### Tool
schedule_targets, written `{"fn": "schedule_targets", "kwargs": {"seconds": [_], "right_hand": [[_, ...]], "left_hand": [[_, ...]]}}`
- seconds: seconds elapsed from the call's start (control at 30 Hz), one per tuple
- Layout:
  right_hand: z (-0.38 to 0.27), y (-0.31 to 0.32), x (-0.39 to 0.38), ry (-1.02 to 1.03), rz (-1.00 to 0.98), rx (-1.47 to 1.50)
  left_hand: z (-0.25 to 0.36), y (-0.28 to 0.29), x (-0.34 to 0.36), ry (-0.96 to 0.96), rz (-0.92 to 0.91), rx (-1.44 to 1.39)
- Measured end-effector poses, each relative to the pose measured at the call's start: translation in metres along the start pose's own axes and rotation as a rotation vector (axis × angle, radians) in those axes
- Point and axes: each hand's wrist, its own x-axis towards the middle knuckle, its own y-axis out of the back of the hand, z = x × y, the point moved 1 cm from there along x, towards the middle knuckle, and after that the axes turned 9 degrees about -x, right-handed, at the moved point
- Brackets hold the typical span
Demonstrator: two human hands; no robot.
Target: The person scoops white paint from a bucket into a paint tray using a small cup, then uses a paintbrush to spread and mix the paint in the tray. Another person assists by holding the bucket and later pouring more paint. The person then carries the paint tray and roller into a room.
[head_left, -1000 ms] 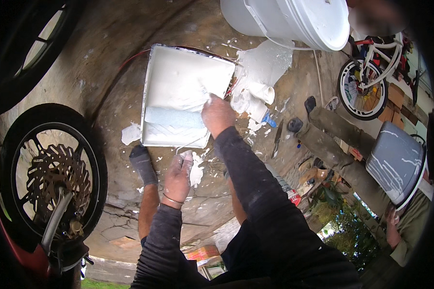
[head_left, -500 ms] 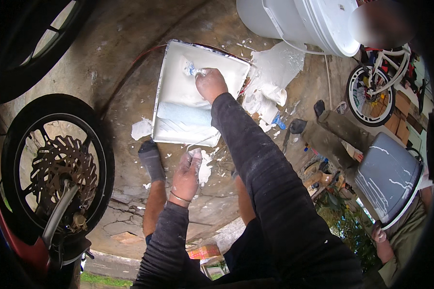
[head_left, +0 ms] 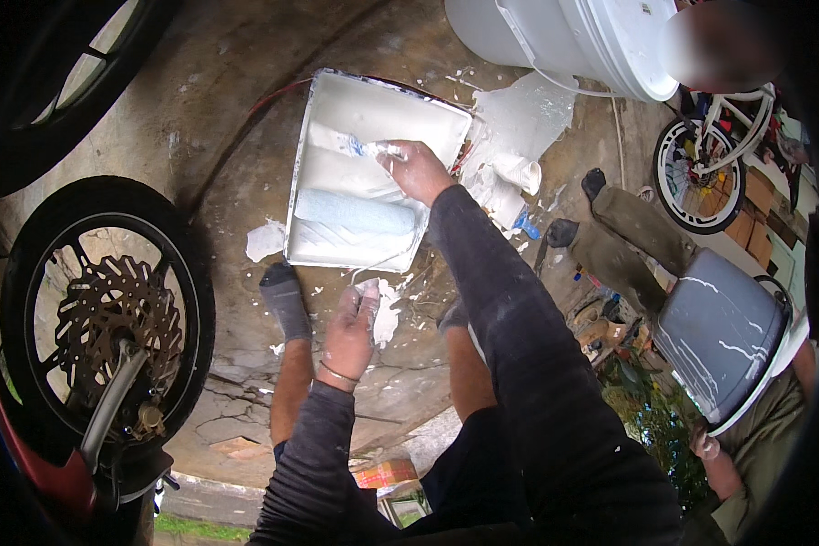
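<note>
My right hand [head_left: 417,168] grips a paint-smeared brush [head_left: 346,141], its white bristles in the paint at the upper left of a white rectangular tray [head_left: 297,232]. A pale blue roller [head_left: 350,207] lies across the lower part of the tray. My left hand [head_left: 351,329] is closed on the roller's handle [head_left: 371,278], just below the tray's lower edge. Crumpled paint-splashed plastic [head_left: 510,118] and white cups [head_left: 517,173] lie right of the tray, beside a blue item [head_left: 524,224].
A large white bucket [head_left: 564,36] stands at upper right. A co-worker's legs [head_left: 619,273] and hand [head_left: 705,446] are at right, with a paint-streaked grey bucket [head_left: 723,328]. A bicycle [head_left: 701,173] stands behind. Motorbike wheels [head_left: 109,200] border the left. Paint spots [head_left: 266,238] dot the concrete.
My right hand has risen from near the roller to the tray's upper part with the brush, then shifted slightly rightward. My left hand stays on the handle. The whole view has shifted slightly.
</note>
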Motion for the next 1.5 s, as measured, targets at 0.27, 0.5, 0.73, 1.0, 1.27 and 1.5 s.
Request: {"fn": "schedule_targets", "kwargs": {"seconds": [0.27, 0.5, 0.73, 1.0, 1.27, 1.5], "right_hand": [[0.016, -0.008, 0.017, 0.317, 0.536, -0.264], [-0.022, -0.022, 0.037, -0.248, 0.018, 0.275], [0.001, -0.007, 0.026, -0.272, -0.118, 0.352], [-0.004, 0.009, 0.000, -0.208, -0.264, 0.102], [-0.028, -0.003, -0.053, -0.126, -0.073, -0.107], [-0.029, -0.010, -0.074, -0.215, 0.055, -0.140]], "left_hand": [[-0.008, -0.004, 0.003, 0.152, 0.007, 0.045], [-0.014, 0.002, -0.002, -0.150, -0.032, 0.276], [-0.005, 0.005, -0.005, -0.018, -0.064, 0.172], [-0.012, 0.004, -0.010, -0.078, -0.061, 0.247], [-0.017, 0.002, -0.010, -0.158, -0.049, 0.290], [-0.017, 0.003, -0.012, -0.160, -0.061, 0.334]]}}
